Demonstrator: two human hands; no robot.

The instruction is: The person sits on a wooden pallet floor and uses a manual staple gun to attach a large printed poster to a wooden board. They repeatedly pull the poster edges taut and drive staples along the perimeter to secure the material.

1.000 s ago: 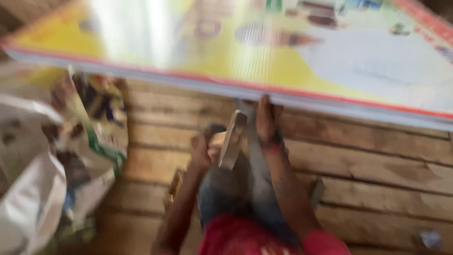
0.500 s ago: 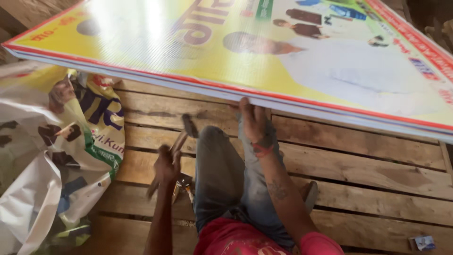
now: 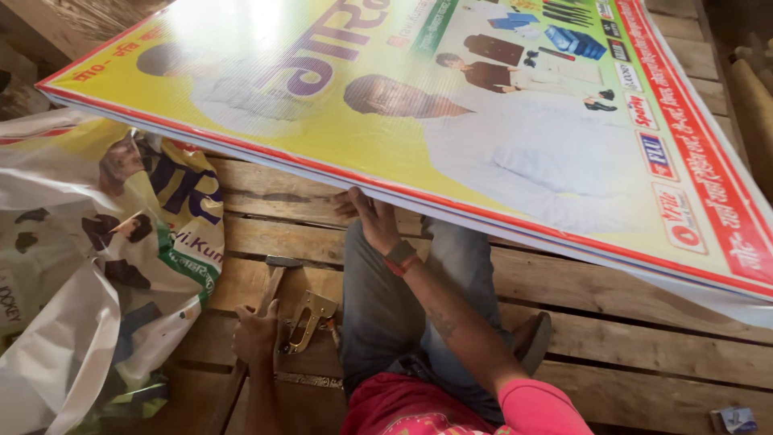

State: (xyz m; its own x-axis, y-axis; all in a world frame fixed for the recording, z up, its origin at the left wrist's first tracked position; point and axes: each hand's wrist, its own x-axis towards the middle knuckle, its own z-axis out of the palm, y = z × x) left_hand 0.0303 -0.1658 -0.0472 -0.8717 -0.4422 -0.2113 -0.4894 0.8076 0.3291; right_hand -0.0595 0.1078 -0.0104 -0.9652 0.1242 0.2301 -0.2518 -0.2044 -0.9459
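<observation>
The big yellow printed board (image 3: 483, 129) is tipped up, its near edge gripped by the right hand (image 3: 366, 216). The left hand (image 3: 256, 334) rests closed on the hammer (image 3: 272, 278) lying below, beside a staple gun (image 3: 306, 318). The board needs holding steady.

Above you tilts a big rectangular printed sign board (image 3: 451, 121), yellow with a red border and pale figures, its near edge raised off the wooden floor (image 3: 644, 338). At your left lies a crumpled printed banner (image 3: 97, 266), white, yellow and green. A small blue-and-white packet (image 3: 734, 419) sits bottom right.
</observation>
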